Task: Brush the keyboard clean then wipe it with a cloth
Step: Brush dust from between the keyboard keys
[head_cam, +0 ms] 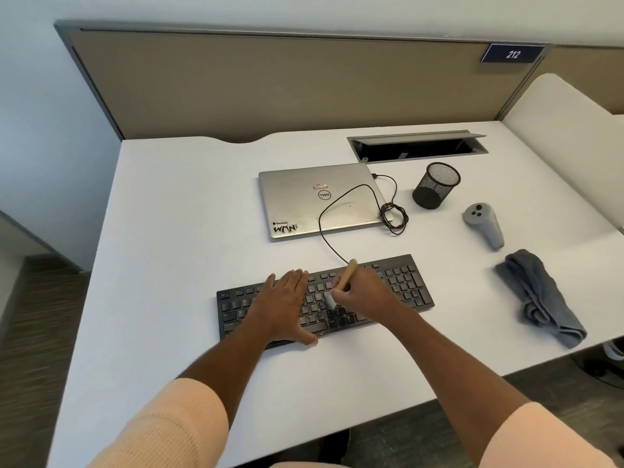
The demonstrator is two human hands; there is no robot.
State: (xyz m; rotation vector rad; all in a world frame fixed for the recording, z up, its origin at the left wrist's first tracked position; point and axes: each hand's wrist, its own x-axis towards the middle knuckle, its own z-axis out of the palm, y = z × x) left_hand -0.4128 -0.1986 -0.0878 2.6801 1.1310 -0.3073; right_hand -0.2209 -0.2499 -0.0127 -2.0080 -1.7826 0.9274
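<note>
A black keyboard [405, 285] lies across the near middle of the white desk [175, 231]. My left hand [282, 305] rests flat on its left-centre keys, fingers straight. My right hand [363, 293] grips a small brush [347, 273] by its wooden handle, the pale bristles pointing down onto the keys near the keyboard's middle. A crumpled grey cloth [540, 298] lies on the desk to the right of the keyboard, apart from both hands.
A shut silver laptop [314, 201] sits behind the keyboard, with a black cable [393, 214] looping over it down to the keyboard. A black mesh pen cup [437, 185], a grey controller [484, 224] and an open cable hatch [417, 146] stand further back right.
</note>
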